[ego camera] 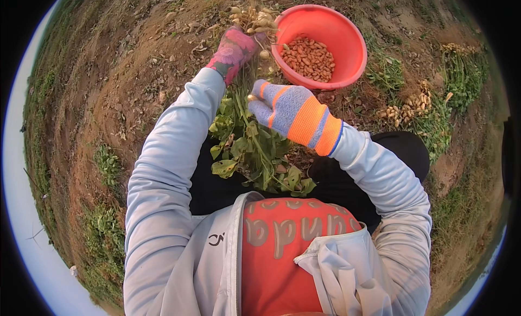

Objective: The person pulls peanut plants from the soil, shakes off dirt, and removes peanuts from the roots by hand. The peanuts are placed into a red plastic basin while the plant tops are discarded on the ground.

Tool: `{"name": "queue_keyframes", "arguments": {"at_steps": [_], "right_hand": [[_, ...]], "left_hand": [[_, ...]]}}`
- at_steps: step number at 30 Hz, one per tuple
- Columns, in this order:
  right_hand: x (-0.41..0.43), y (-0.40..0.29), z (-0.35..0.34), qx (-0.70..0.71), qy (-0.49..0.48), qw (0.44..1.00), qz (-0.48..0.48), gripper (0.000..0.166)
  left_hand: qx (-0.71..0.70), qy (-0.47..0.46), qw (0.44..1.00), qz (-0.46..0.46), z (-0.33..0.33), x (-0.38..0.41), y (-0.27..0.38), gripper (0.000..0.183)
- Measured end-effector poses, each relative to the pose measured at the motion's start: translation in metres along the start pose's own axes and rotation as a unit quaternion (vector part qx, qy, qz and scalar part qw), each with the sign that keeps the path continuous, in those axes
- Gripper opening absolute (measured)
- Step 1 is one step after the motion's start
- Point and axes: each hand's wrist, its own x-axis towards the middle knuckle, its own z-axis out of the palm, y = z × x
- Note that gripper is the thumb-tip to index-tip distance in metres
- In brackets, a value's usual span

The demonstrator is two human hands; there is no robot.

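Observation:
My left hand (236,53), in a pink flowered glove, is closed around the stems of a pulled peanut plant. Peanut pods (256,20) cluster on its roots just beyond my fist, and one pod (264,54) dangles lower down. The leafy stems (254,145) trail back between my legs. My right hand (285,108) wears a blue-grey and orange striped glove and pinches a single peanut pod (252,98) between thumb and finger. It is over the stems, just below the red plastic basin (358,71). Many loose peanuts (309,59) lie in the bottom of the basin.
Pulled peanut plants with pods (407,106) lie at the right, by my knee. Another bundle of plants (466,80) is farther right. Dry soil with leaf litter (138,71) stretches to the left, with green plants (108,165) growing on it.

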Motion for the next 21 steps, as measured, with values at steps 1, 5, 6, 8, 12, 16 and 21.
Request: {"name": "queue_keyframes", "arguments": {"at_steps": [1, 5, 6, 8, 12, 16, 21], "right_hand": [[-0.003, 0.010, 0.006, 0.073, 0.027, 0.997, 0.015, 0.014], [0.021, 0.057, 0.003, 0.281, 0.066, 0.946, 0.147, 0.017], [0.028, 0.059, -0.002, 0.301, 0.034, 0.928, 0.218, 0.029], [0.032, 0.061, -0.007, 0.289, 0.017, 0.920, 0.264, 0.045], [0.043, 0.057, 0.003, 0.170, 0.062, 0.963, 0.202, 0.057], [0.048, 0.064, 0.025, 0.091, 0.052, 0.979, 0.175, 0.040], [0.036, 0.064, 0.017, -0.175, -0.026, 0.970, -0.166, 0.023]], "left_hand": [[-0.050, -0.005, 0.997, 0.063, 0.005, 0.005, -0.005, 0.056], [-0.199, 0.024, 0.973, 0.114, 0.031, 0.031, -0.046, 0.031], [-0.175, 0.009, 0.979, 0.108, 0.034, 0.033, -0.046, 0.031], [-0.054, -0.036, 0.994, 0.092, 0.029, 0.025, -0.021, 0.046], [-0.073, -0.065, 0.993, 0.061, 0.003, -0.011, 0.009, 0.055], [0.050, -0.071, 0.976, 0.197, -0.006, -0.006, 0.000, 0.037], [0.398, -0.113, 0.879, 0.238, -0.007, -0.025, 0.029, 0.025]]}}
